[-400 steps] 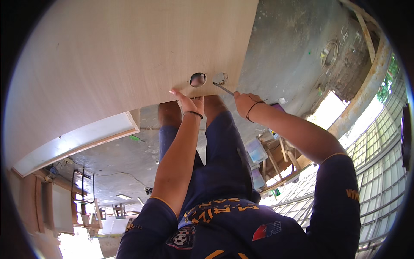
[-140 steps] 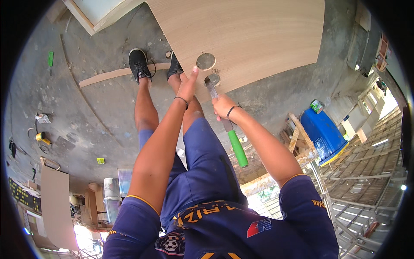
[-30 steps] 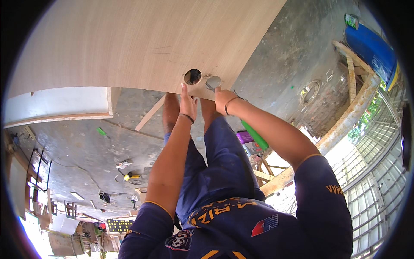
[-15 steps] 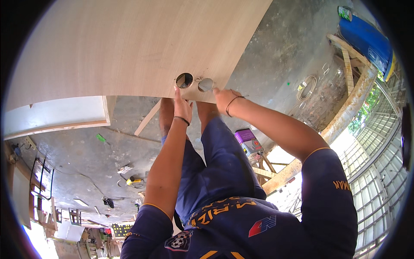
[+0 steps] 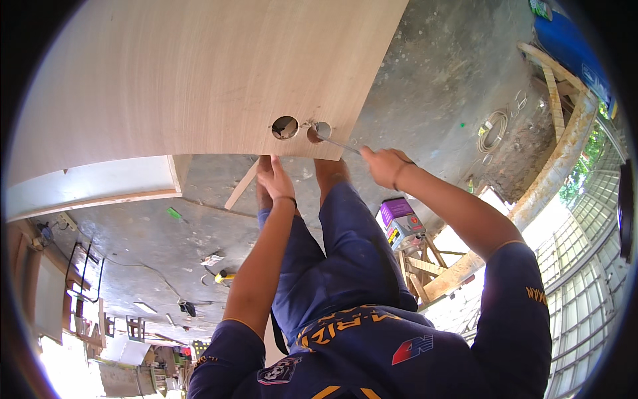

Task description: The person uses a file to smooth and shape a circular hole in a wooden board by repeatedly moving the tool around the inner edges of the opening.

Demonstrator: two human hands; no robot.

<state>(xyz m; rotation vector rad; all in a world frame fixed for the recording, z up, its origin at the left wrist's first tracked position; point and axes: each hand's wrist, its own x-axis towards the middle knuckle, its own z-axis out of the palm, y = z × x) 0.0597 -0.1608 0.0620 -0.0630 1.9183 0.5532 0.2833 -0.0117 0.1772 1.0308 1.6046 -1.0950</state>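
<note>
A large pale wood-grain board (image 5: 219, 73) spreads before me, with two round cut holes close together near its front edge. My right hand (image 5: 385, 166) is closed around the end of a thin metal rod-like tool (image 5: 340, 144); its handle is hidden in my fist. The rod's far end reaches into the right hole (image 5: 323, 128). My left hand (image 5: 276, 178) is at the board's front edge, just below the left hole (image 5: 285, 127), thumb against the edge and fingertips hidden beneath it. Rough splintered marks show between the holes.
A white panel with a wooden edge (image 5: 100, 179) lies under the board at left. A purple-and-white box (image 5: 401, 223) stands right of my legs. Coiled cable (image 5: 492, 130) lies on the concrete floor (image 5: 438, 86); a wooden strip (image 5: 242, 186) lies by my leg.
My right hand has moved right, away from the board's edge, and the thin tool now shows reaching into the right hole. My left thumb has slid down from beside the left hole to the edge.
</note>
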